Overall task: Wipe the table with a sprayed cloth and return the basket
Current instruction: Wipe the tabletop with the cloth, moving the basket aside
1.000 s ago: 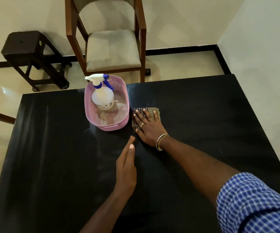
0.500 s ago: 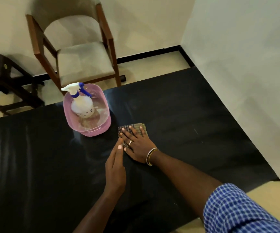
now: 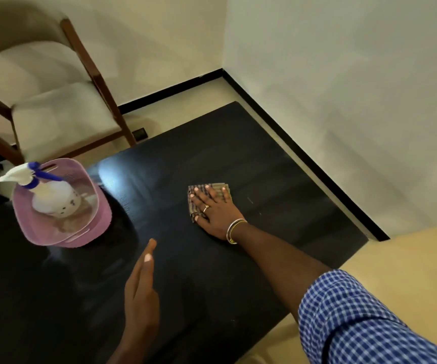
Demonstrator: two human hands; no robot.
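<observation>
Black table [image 3: 212, 271]: the right hand [image 3: 216, 211], fingers spread flat, presses a checked cloth [image 3: 216, 185] onto the top. Left hand [image 3: 141, 292], fingers straight & together, is held edge-on nearer the person, holding nothing. Pink basket [image 3: 104, 214] w/ spray bottle [image 3: 52, 198] sits left of both hands.

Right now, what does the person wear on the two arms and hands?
A blue-and-white checked sleeve covers the right upper arm. The right hand has thin bangles at its wrist and a ring on one finger. The left hand and forearm show nothing worn.
</observation>
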